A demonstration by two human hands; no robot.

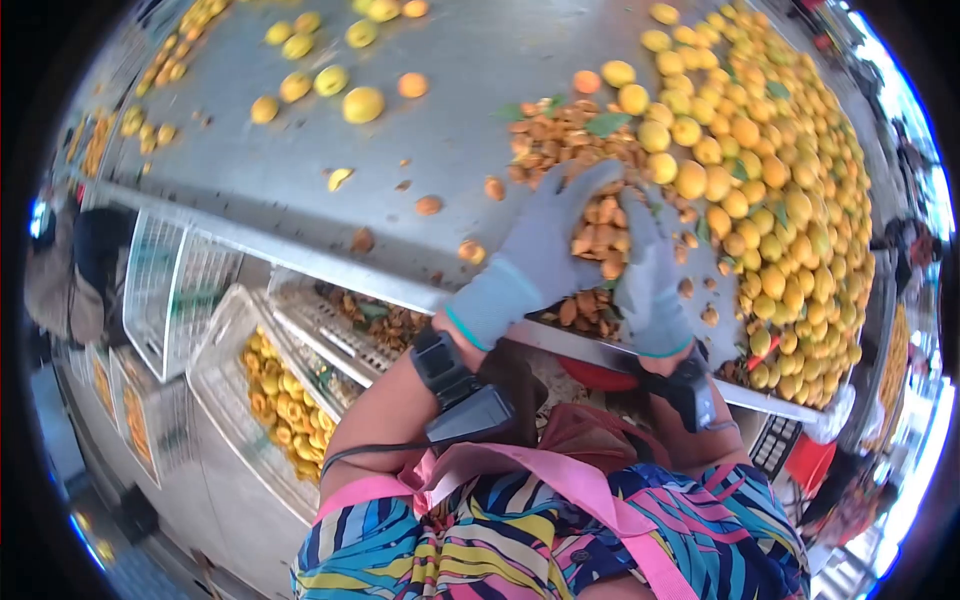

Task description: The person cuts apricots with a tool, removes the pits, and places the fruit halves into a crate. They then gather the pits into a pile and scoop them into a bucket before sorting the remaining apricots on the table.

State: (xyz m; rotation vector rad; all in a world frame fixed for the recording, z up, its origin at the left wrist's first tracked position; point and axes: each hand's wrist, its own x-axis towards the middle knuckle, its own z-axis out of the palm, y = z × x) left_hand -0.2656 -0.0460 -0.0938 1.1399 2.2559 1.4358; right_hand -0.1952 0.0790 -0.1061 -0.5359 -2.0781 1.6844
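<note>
Both gloved hands, left hand (pixel 545 255) and right hand (pixel 650 285), cupped a heap of fruit pits (pixel 600 235). Fingers curled around them. That kept them together at the worktop (pixel 300 190) edge.

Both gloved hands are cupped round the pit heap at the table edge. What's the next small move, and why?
Probably drag the pits toward the table edge. The left hand and right hand already cup them from both sides, and a red container shows just below that edge, so a short pull should drop them in.

Desk (pixel 300 160): dull grey metal, smooth, scuffed. Both hands, left hand (pixel 545 250) and right hand (pixel 650 285), in matt grey knit cloth gloves. Crates (pixel 215 350): white plastic lattice. Fruit pits (pixel 600 235): rough, matt brown.
</note>
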